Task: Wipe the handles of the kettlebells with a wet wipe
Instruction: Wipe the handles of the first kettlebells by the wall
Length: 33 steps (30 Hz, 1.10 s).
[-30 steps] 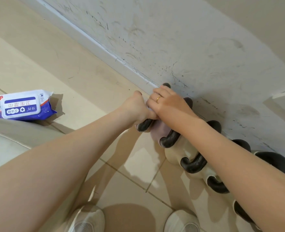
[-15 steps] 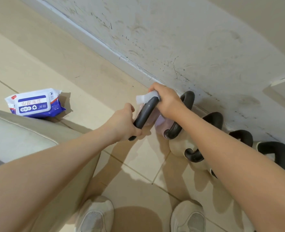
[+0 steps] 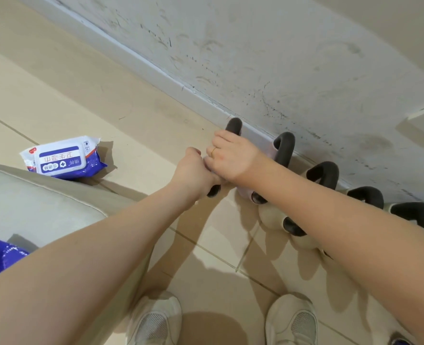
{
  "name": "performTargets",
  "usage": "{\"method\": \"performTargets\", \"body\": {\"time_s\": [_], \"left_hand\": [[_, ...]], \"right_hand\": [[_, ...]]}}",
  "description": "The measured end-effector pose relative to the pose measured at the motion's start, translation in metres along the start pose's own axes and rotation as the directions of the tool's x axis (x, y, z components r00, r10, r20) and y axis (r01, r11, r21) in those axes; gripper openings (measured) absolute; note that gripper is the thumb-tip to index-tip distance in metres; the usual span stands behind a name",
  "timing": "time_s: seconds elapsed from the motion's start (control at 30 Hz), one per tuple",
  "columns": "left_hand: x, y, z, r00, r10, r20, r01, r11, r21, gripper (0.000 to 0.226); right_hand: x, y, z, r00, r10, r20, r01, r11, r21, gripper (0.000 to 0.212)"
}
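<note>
1. Along the foot of the scuffed wall [image 3: 293, 58] a row of kettlebells [image 3: 275, 217] runs from the middle of the scene off to the right, the rightmost ones cut off by the right forearm and the frame edge.
2. Both hands meet on the dark handle [image 3: 233, 125] of the leftmost kettlebell; only its far curve and near end [image 3: 213, 191] show.
3. Left hand [image 3: 193, 175] is curled round the handle's near part.
4. Right hand [image 3: 231, 158], a ring on one finger, lies over the handle with fingers bent; the wet wipe [image 3: 207, 163] shows only as a pale sliver between the hands, so its grip is hard to make out.
5. Far left on the tiled floor [image 3: 81, 95] lies a wipe packet [image 3: 61, 159], partly behind a beige cushion [image 3: 31, 205].
6. Two white shoes [image 3: 156, 319] are cropped at the near edge.
</note>
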<state>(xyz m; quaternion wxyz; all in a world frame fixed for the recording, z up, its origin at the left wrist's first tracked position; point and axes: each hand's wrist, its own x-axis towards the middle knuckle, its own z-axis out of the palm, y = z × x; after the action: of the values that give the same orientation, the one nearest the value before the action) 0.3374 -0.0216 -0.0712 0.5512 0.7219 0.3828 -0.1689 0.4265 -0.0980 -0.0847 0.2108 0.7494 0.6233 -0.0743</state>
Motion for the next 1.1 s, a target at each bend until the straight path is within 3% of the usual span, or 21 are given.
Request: {"method": "performTargets", "body": {"time_s": [0.1, 0.17, 0.23, 0.3, 0.37, 0.43, 0.5, 0.57, 0.6, 0.63, 0.7, 0.73, 0.83, 0.87, 0.93, 0.97, 1.03, 1.07, 1.1], "left_hand": [[-0.002, 0.007, 0.008, 0.999, 0.02, -0.027, -0.02, 1.0, 0.01, 0.061], [0.0, 0.008, 0.009, 1.0, 0.0, -0.025, 0.0, 1.0, -0.021, 0.059], [0.0, 0.006, 0.007, 0.999, -0.034, 0.015, 0.035, 0.998, -0.06, 0.07], [-0.002, 0.006, 0.006, 0.992, -0.087, 0.093, 0.099, 0.987, -0.125, 0.081], [-0.002, 0.005, 0.002, 0.977, -0.169, 0.133, 0.196, 0.956, -0.219, 0.085], [-0.002, 0.005, -0.005, 0.973, -0.202, 0.115, 0.227, 0.931, -0.285, 0.064], [0.0, 0.003, -0.014, 0.976, -0.214, 0.032, 0.213, 0.923, -0.322, 0.039], [0.004, 0.0, -0.02, 0.974, -0.227, -0.018, 0.201, 0.896, -0.395, 0.043], [0.004, 0.0, -0.022, 0.972, -0.233, -0.028, 0.201, 0.886, -0.418, 0.039], [0.002, 0.002, -0.022, 0.97, -0.24, -0.031, 0.205, 0.881, -0.426, 0.03], [0.001, 0.002, -0.022, 0.973, -0.231, -0.009, 0.207, 0.887, -0.414, 0.015], [0.001, 0.002, -0.02, 0.976, -0.217, 0.009, 0.202, 0.89, -0.409, 0.014], [0.004, 0.0, -0.017, 0.986, -0.166, 0.034, 0.163, 0.883, -0.44, 0.012], [0.006, 0.001, -0.015, 0.987, -0.156, 0.032, 0.154, 0.881, -0.447, 0.011], [0.009, 0.003, -0.01, 0.991, -0.132, 0.036, 0.134, 0.886, -0.444, 0.014], [0.011, 0.004, -0.007, 0.992, -0.118, 0.042, 0.125, 0.891, -0.437, 0.015], [0.014, 0.01, 0.0, 0.996, -0.068, 0.058, 0.086, 0.895, -0.438, 0.014], [0.015, 0.015, 0.003, 0.997, -0.036, 0.07, 0.064, 0.891, -0.449, 0.015], [0.016, 0.02, 0.006, 0.997, -0.003, 0.083, 0.041, 0.886, -0.463, 0.017]], "right_hand": [[0.005, 0.001, 0.012, 0.993, 0.049, 0.105, -0.045, 0.998, -0.042, 0.033], [0.007, -0.002, 0.019, 0.994, 0.079, 0.071, -0.075, 0.996, -0.056, 0.033], [0.003, -0.003, 0.018, 1.0, 0.017, 0.026, -0.015, 0.996, -0.084, 0.028], [-0.01, 0.002, 0.018, 0.996, -0.026, -0.083, 0.014, 0.989, -0.149, 0.007], [-0.02, 0.005, 0.021, 0.99, -0.033, -0.137, 0.018, 0.994, -0.11, 0.019], [-0.027, 0.0, 0.026, 0.975, 0.007, -0.223, -0.025, 0.997, -0.077, 0.012], [-0.032, -0.021, 0.027, 0.981, -0.017, -0.194, 0.003, 0.997, -0.072, 0.011], [-0.04, -0.042, 0.036, 0.995, -0.1, -0.009, 0.094, 0.959, -0.267, 0.018], [-0.042, -0.05, 0.04, 0.994, -0.056, 0.093, 0.081, 0.952, -0.295, 0.024], [-0.041, -0.053, 0.049, 0.999, -0.017, 0.031, 0.025, 0.952, -0.304, 0.029], [-0.045, -0.048, 0.059, 0.988, 0.082, 0.13, -0.07, 0.993, -0.096, 0.052], [-0.039, -0.04, 0.063, 0.995, 0.053, 0.083, -0.05, 0.998, -0.035, 0.056], [-0.04, -0.038, 0.049, 0.999, -0.001, -0.054, -0.015, 0.956, -0.294, 0.029], [-0.044, -0.037, 0.042, 0.996, -0.086, 0.021, 0.088, 0.953, -0.288, 0.027], [-0.054, -0.044, 0.038, 0.937, -0.229, 0.264, 0.267, 0.957, -0.116, 0.027], [-0.055, -0.043, 0.036, 0.938, -0.228, 0.261, 0.227, 0.973, 0.034, 0.029], [-0.053, -0.034, 0.019, 0.988, 0.004, 0.156, -0.057, 0.939, 0.339, 0.029], [-0.053, -0.029, 0.011, 0.984, 0.172, 0.043, -0.172, 0.861, 0.478, 0.024], [-0.054, -0.023, 0.005, 0.926, 0.364, -0.096, -0.246, 0.779, 0.576, 0.017]]}}
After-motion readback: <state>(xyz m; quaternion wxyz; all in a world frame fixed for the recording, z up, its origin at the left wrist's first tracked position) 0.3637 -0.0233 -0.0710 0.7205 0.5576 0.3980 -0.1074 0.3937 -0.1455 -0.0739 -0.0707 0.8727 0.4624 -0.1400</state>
